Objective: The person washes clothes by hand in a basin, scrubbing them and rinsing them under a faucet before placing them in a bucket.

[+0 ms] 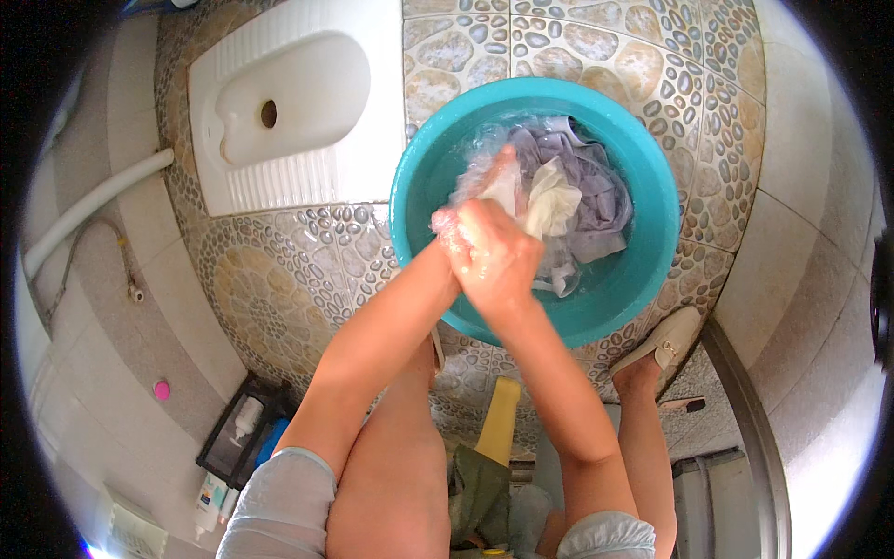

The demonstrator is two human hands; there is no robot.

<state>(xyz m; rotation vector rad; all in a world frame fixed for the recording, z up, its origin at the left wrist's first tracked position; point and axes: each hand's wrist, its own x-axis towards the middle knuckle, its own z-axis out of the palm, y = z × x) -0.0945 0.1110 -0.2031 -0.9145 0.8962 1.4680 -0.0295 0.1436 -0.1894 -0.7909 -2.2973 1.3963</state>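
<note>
A round teal plastic basin holds soapy water and wet clothes. My right hand is curled in a fist over my left wrist, apparently around wet white cloth. Beyond it, my left hand reaches into the splashing water, blurred and partly hidden, so its grip is unclear. Beside the hands lie a crumpled cream cloth and a purple-grey garment, both soaked. Clear, wet-looking material lies near the basin's lower side.
A white squat toilet is left of the basin, on pebble-patterned tiles. A white pipe and black rack with bottles are along the left wall. My beige shoe stands lower right, near a metal door frame.
</note>
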